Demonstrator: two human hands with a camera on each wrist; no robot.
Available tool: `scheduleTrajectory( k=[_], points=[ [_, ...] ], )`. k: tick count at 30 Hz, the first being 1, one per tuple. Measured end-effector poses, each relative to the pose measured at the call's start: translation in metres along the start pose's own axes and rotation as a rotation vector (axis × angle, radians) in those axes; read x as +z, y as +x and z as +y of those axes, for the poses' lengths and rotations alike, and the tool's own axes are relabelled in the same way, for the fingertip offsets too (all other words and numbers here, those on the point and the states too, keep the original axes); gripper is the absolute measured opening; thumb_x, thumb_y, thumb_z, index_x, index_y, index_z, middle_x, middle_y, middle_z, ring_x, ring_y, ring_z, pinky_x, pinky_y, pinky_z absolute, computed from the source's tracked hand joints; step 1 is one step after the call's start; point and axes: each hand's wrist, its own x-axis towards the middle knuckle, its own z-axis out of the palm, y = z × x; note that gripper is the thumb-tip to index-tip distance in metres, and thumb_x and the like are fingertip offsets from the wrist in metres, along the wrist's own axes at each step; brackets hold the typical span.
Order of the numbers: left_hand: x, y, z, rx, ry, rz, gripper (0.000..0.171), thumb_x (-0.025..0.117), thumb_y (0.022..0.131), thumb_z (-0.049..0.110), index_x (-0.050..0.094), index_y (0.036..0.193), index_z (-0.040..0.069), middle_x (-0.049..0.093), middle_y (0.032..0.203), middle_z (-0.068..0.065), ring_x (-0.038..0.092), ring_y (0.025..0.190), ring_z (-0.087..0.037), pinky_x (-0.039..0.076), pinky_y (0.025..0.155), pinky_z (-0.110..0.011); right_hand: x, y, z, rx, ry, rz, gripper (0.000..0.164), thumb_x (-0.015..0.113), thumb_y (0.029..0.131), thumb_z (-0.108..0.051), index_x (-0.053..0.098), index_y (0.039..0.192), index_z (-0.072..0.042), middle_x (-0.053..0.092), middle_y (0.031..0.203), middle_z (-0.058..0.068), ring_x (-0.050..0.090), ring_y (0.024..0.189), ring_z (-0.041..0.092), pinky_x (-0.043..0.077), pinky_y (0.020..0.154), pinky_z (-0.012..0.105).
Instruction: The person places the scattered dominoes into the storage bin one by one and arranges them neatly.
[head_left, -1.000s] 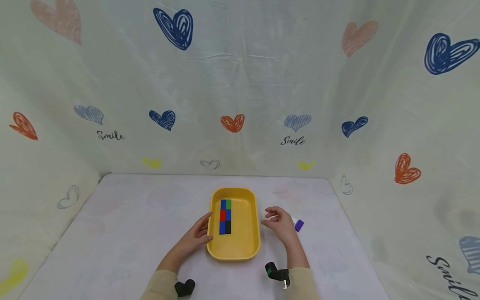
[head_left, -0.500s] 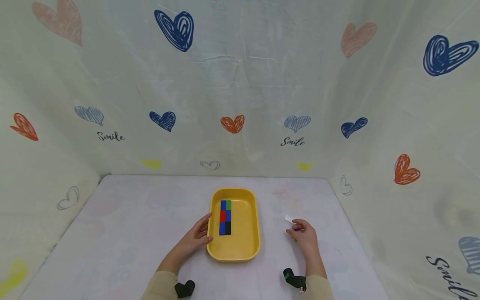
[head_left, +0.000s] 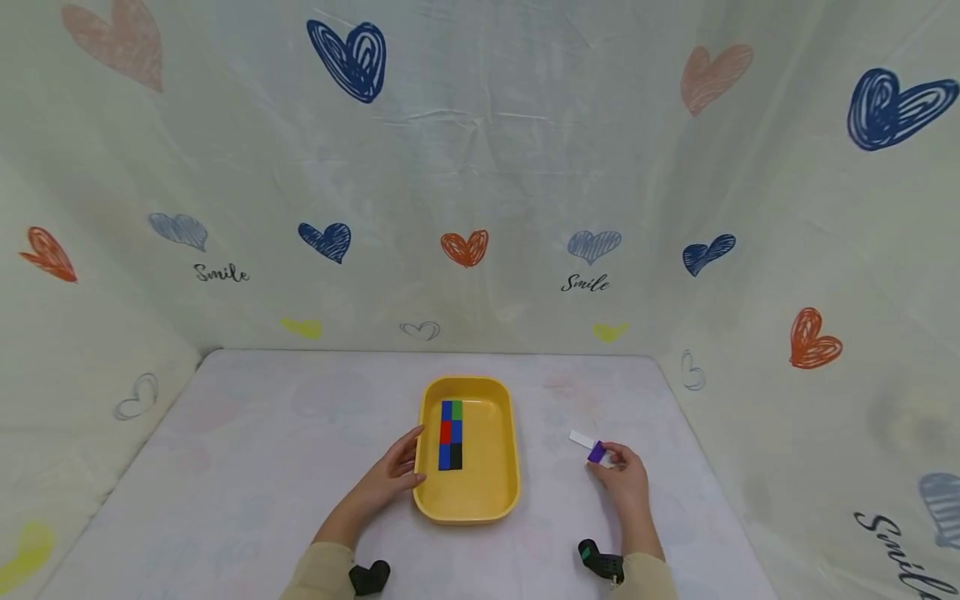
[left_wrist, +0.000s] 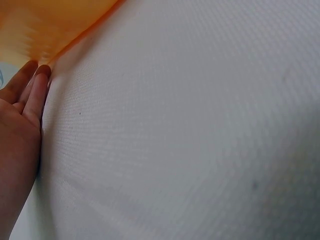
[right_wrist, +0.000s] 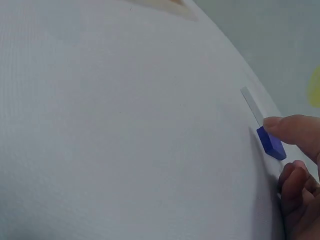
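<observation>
In the head view a yellow tray (head_left: 487, 500) lies on the table, with blue, green, red and black blocks (head_left: 446, 432) lined up inside along its left half. My left hand (head_left: 392, 471) rests against the tray's left side, thumb and fingertips at the rim. Its fingers (left_wrist: 36, 95) look straight in the left wrist view. Right of the tray, my right hand (head_left: 622, 483) pinches a small purple block (head_left: 597, 452) between thumb and index finger. A white strip (head_left: 581, 438) extends from the block's far side. The right wrist view shows one fingertip on the purple block (right_wrist: 270, 143).
The white-covered table (head_left: 247, 467) extends to both sides of the tray. Behind it hangs a pale curtain (head_left: 480, 150) printed with hearts. Black wrist devices (head_left: 370, 576) sit at both cuffs.
My right hand has moved right from beside the tray to the purple block and now has its fingertips on it. The left hand and the tray have stayed in place.
</observation>
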Motion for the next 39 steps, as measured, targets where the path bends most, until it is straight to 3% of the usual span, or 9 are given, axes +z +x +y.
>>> scheduleTrajectory(
  k=[8, 24, 30, 39],
  points=[
    [0.000, 0.000, -0.001, 0.014, 0.001, -0.015, 0.079, 0.074, 0.086, 0.020, 0.032, 0.153, 0.022, 0.038, 0.148, -0.020, 0.044, 0.129, -0.038, 0.037, 0.106, -0.052, -0.001, 0.006, 0.000, 0.009, -0.073, -0.003, 0.054, 0.076, 0.080, -0.006, 0.054, 0.128, 0.002, 0.044, 0.100, 0.012, 0.040, 0.079, 0.021, 0.035, 0.065, 0.032],
    [0.001, 0.001, -0.002, 0.004, -0.003, -0.006, 0.080, 0.075, 0.085, 0.020, 0.032, 0.153, 0.023, 0.039, 0.148, -0.018, 0.045, 0.129, -0.036, 0.037, 0.107, -0.051, -0.001, 0.007, -0.002, 0.045, -0.110, -0.005, 0.050, 0.076, 0.081, -0.009, 0.057, 0.126, 0.005, 0.049, 0.101, 0.014, 0.043, 0.088, 0.027, 0.036, 0.069, 0.034],
    [0.001, 0.001, -0.001, -0.006, 0.000, 0.006, 0.081, 0.076, 0.084, 0.021, 0.033, 0.153, 0.023, 0.040, 0.147, -0.017, 0.046, 0.128, -0.036, 0.038, 0.106, -0.051, -0.005, 0.003, -0.006, 0.060, -0.059, -0.025, 0.051, 0.076, 0.082, -0.011, 0.057, 0.125, 0.006, 0.049, 0.102, 0.015, 0.043, 0.086, 0.025, 0.038, 0.068, 0.031],
    [0.001, -0.001, 0.000, -0.015, 0.003, 0.009, 0.081, 0.077, 0.084, 0.022, 0.034, 0.152, 0.024, 0.041, 0.147, -0.017, 0.047, 0.128, -0.036, 0.040, 0.105, -0.051, -0.011, -0.007, -0.014, 0.161, 0.147, -0.092, 0.054, 0.076, 0.083, -0.011, 0.052, 0.129, 0.001, 0.050, 0.107, 0.012, 0.050, 0.071, 0.013, 0.045, 0.057, 0.023]
  ],
)
